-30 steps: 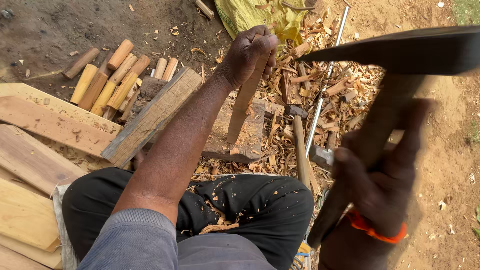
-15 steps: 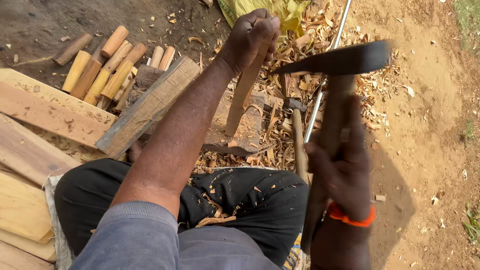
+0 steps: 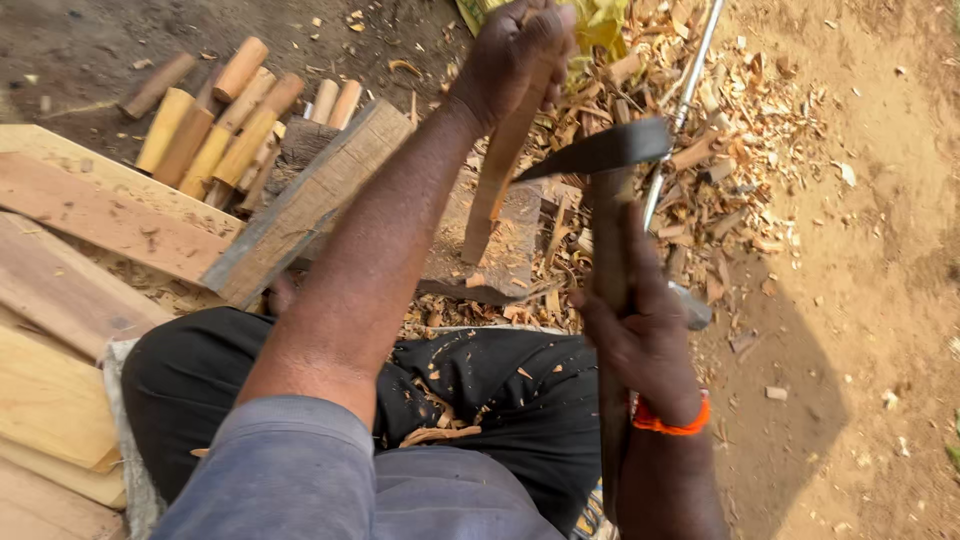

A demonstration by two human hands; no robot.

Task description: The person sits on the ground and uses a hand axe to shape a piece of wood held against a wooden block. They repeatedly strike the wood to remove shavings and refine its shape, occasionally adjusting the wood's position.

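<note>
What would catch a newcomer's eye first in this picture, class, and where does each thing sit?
First comes the axe in the right hand, its dark blade against the wooden stick that the left hand holds upright on a chopping block in the middle. Next, the wood chips strewn over the sandy ground at upper right. Then the pile of round pegs at upper left, beside flat planks.

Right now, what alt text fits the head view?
The left hand holds a wooden stick upright on a chopping block while the right hand swings an adze at it. Wood chips litter the ground.
</note>
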